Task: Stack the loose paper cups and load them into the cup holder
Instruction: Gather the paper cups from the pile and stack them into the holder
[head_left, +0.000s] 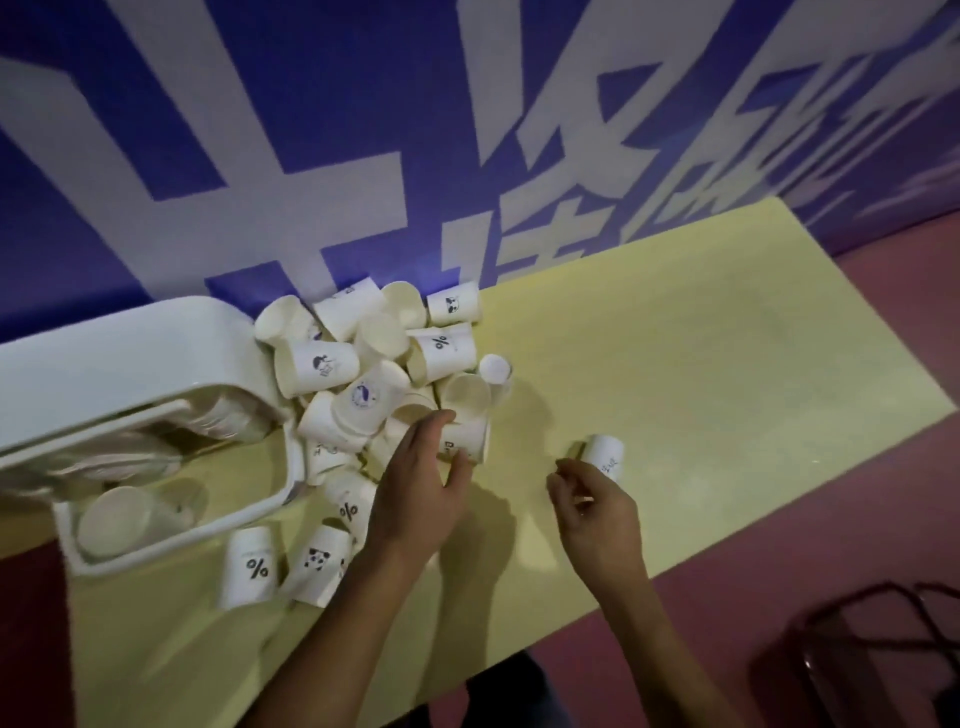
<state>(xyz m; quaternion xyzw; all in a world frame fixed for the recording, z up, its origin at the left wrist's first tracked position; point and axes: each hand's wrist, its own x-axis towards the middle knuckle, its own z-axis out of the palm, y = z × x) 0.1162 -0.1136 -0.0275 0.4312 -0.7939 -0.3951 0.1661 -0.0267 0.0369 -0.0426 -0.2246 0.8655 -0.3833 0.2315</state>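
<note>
Purple wall with huge white lettering out back, yellow worktop (727, 364) in front. The pile of paper cups (363, 374) is heaped against the open end of the white cup holder (130, 353), which is lying on the left. My left hand (421, 493) has fingers and thumb curled round a cup (467, 436) at the pile's near edge. My right hand (597, 514) sits loosely curled just beside a lone cup (605, 457), and I honestly can't tell if it's gripping it. My worry is that yanking my cup out topples the ones leaning on it, and a clumsy nudge sends the lone one toward the front edge.
</note>
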